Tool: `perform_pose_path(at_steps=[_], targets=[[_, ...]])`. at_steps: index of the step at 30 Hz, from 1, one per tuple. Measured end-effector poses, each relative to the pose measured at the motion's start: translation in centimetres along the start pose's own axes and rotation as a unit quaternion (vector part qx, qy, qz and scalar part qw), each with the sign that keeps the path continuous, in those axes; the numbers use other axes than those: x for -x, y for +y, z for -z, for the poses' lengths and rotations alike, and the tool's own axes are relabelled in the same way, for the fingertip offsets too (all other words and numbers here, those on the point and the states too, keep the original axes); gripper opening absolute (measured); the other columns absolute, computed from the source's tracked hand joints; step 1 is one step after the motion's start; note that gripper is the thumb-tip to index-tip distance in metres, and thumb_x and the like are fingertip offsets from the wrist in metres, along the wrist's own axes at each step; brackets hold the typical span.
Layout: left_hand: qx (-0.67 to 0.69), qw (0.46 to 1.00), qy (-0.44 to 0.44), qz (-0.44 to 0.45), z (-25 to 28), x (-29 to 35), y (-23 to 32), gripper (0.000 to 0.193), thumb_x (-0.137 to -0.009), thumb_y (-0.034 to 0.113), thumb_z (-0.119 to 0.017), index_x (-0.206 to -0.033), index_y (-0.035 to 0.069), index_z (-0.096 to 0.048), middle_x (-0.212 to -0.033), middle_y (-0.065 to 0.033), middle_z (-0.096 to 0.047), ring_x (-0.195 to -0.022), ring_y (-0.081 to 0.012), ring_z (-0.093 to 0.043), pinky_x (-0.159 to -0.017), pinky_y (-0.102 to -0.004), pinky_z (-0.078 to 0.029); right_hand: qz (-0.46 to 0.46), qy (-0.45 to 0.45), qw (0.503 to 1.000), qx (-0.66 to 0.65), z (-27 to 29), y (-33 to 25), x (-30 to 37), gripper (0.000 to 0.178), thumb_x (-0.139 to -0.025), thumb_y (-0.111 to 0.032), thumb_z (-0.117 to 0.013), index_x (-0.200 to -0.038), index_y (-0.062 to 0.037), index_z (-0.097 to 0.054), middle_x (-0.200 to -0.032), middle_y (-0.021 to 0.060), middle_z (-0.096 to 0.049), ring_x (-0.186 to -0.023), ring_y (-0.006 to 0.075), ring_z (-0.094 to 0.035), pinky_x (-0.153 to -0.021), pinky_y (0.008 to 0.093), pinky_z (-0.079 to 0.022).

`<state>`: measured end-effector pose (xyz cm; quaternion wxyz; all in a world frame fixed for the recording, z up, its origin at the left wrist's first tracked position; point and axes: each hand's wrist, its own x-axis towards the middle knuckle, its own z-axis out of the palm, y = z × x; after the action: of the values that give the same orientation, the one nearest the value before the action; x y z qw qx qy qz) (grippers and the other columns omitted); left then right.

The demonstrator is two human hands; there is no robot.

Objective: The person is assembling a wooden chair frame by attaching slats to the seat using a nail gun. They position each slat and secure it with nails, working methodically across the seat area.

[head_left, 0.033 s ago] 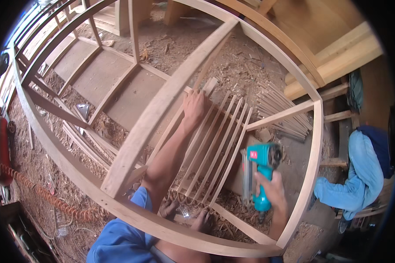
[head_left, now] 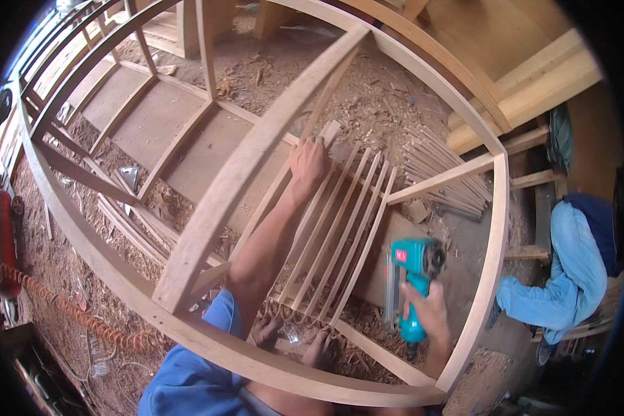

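My right hand [head_left: 428, 310] is wrapped round the grip of a teal pneumatic nail gun [head_left: 410, 256], held inside the wooden frame [head_left: 498, 229] near its right end. The gun stands apart from the wood. My left arm reaches under a thick crosspiece [head_left: 246, 166]. At the far end of a row of thin wooden slats [head_left: 344, 229], my left hand [head_left: 309, 165] has its fingers curled over a wooden strip [head_left: 331, 133]; the palm side is hidden. Several slats run roughly parallel towards my bare feet [head_left: 317, 348].
Loose thin sticks [head_left: 451, 173] lie on the shaving-strewn floor beyond the slats. A coiled orange air hose [head_left: 83, 319] runs along the left, near a red tank [head_left: 3, 243]. Light-blue jeans [head_left: 565, 277] rest at the right, and thick planks [head_left: 534, 90] at the far right.
The nail gun and my right hand have dropped slightly towards me. My left hand stays on the wooden strip, and the view has shifted a little.
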<state>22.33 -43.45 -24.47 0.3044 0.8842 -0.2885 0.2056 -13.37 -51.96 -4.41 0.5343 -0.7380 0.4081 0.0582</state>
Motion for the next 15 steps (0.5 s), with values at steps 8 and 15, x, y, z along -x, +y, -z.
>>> perform_pose_path(at_steps=[8,15], targets=[[-0.092,0.980,-0.174,0.014,-5.3,-5.4,0.3,0.016,-0.091,0.019,-0.061,-0.081,0.013,-0.073,-0.081,-0.0094,-0.076,-0.079,-0.0249,-0.075,-0.064,-0.0386,-0.057,-0.095,0.215,0.967,-0.100,-1.9,10.4,11.3,0.026,-0.092,-0.027,-0.074,-0.092,-0.0037,-0.062,-0.069,0.0063,-0.063,-0.056,0.0155,-0.059,-0.058,0.0333,-0.046],[-0.061,0.981,-0.177,0.058,-3.1,-7.0,2.0,0.022,-0.095,0.016,-0.055,-0.107,0.008,-0.071,-0.094,-0.0173,-0.075,-0.079,-0.0271,-0.075,-0.062,-0.0370,-0.059,-0.133,0.230,0.957,-0.112,-3.4,12.1,13.0,0.028,-0.092,-0.033,-0.073,-0.097,-0.0067,-0.065,-0.071,0.0071,-0.066,-0.060,0.0182,-0.061,-0.070,0.0389,-0.040]])
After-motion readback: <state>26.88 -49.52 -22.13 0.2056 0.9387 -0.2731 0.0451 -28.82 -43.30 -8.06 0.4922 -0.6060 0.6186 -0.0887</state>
